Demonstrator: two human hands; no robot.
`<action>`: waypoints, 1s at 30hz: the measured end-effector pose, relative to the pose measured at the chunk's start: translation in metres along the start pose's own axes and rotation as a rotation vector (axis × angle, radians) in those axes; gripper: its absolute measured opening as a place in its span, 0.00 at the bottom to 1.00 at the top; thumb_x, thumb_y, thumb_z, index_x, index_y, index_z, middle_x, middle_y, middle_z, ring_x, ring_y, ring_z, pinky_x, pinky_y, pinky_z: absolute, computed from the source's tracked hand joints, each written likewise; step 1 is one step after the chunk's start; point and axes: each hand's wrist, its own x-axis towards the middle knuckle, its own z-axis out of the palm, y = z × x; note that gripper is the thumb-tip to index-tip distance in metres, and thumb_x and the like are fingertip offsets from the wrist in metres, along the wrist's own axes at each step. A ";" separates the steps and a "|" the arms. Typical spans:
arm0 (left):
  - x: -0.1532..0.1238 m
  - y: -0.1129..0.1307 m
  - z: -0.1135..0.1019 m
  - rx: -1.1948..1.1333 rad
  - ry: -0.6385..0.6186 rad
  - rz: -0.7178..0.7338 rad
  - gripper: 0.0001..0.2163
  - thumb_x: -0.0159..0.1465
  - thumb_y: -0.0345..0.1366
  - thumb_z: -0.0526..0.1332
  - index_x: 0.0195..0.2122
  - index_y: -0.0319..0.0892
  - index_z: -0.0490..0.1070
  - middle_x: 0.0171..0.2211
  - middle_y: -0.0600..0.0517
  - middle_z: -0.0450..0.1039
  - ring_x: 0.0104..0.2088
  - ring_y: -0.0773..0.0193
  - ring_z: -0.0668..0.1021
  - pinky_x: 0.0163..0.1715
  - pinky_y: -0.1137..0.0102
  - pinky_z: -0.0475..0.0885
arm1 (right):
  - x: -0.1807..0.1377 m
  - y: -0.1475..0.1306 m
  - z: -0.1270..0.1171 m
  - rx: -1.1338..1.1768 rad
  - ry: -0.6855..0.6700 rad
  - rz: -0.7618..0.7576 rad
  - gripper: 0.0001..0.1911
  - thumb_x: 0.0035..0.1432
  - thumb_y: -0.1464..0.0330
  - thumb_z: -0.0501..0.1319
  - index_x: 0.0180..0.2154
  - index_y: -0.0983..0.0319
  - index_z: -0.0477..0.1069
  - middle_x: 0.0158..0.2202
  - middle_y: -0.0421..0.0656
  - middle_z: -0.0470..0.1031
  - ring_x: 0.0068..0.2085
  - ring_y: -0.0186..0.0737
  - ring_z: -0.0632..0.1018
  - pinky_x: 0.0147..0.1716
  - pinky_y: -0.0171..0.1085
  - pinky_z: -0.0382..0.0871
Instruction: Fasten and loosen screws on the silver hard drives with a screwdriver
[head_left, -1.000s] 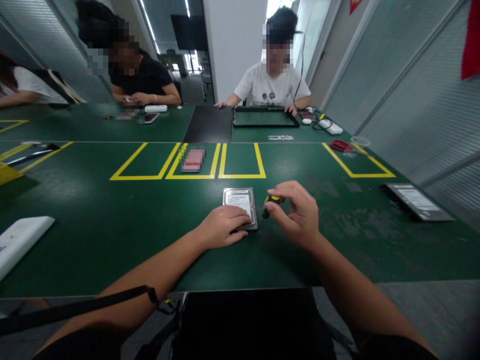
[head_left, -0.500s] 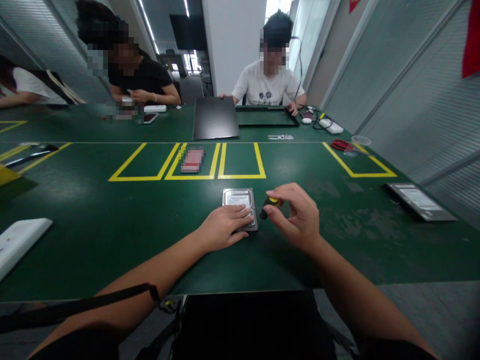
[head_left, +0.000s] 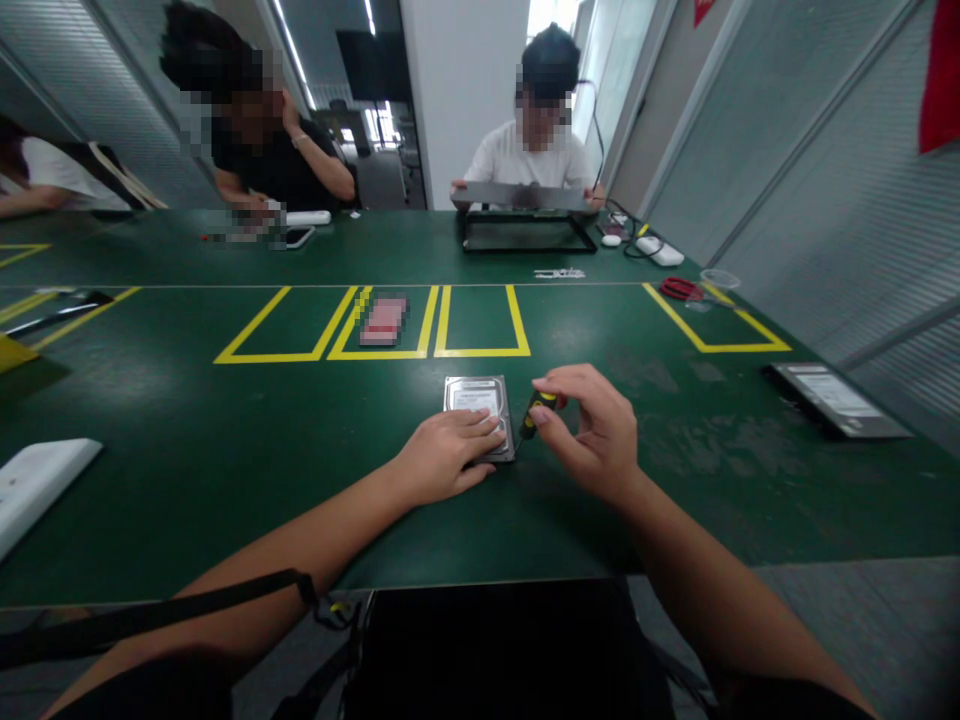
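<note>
- The person's left hand [head_left: 450, 455] lies over the near part of a silver rectangular metal hard drive [head_left: 474, 390] with a white printed label; its fingers are extended, not curled round it.
- The right hand [head_left: 592, 425], apart from the left, pinches a stubby black-and-yellow screwdriver [head_left: 538, 410] between thumb and fingers. The thin shaft slants toward the drive's near right corner; whether the tip touches is too small to tell.
- The drive rests flat on a smooth, scuffed dark green tabletop [head_left: 300, 410], short of the yellow tape outlines [head_left: 482, 353].
- To the right lies a flat dark-edged device [head_left: 832, 400] with a pale label.
- Against the earlier frame, both hands keep nearly the same places, while across the table a co-worker in white now holds a thin dark panel [head_left: 525, 196] tilted above a black rectangular frame [head_left: 532, 249].
</note>
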 end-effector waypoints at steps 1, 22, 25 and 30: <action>0.000 0.000 0.000 0.001 -0.002 0.001 0.19 0.66 0.41 0.60 0.57 0.42 0.71 0.58 0.45 0.73 0.59 0.51 0.74 0.59 0.55 0.70 | 0.000 -0.001 -0.001 0.010 -0.009 0.012 0.13 0.62 0.72 0.61 0.49 0.58 0.73 0.44 0.44 0.75 0.43 0.40 0.75 0.39 0.40 0.71; -0.003 -0.001 0.007 -0.059 0.031 -0.037 0.20 0.65 0.40 0.61 0.57 0.42 0.71 0.58 0.45 0.73 0.60 0.49 0.73 0.60 0.52 0.69 | -0.002 0.000 0.000 0.010 -0.021 0.014 0.14 0.63 0.69 0.60 0.51 0.58 0.71 0.48 0.46 0.75 0.48 0.43 0.75 0.40 0.43 0.72; -0.003 0.000 0.006 -0.059 0.039 -0.045 0.19 0.65 0.40 0.61 0.56 0.42 0.72 0.57 0.46 0.73 0.60 0.50 0.73 0.60 0.52 0.69 | -0.001 0.002 0.002 -0.025 0.012 -0.025 0.15 0.59 0.68 0.67 0.48 0.58 0.71 0.43 0.45 0.73 0.43 0.41 0.74 0.36 0.39 0.71; -0.003 0.001 0.005 -0.059 0.033 -0.041 0.19 0.65 0.40 0.61 0.57 0.41 0.71 0.57 0.44 0.73 0.60 0.49 0.73 0.59 0.52 0.69 | -0.001 0.002 0.003 -0.038 0.017 -0.052 0.14 0.59 0.71 0.66 0.47 0.58 0.71 0.40 0.44 0.74 0.41 0.40 0.74 0.37 0.40 0.70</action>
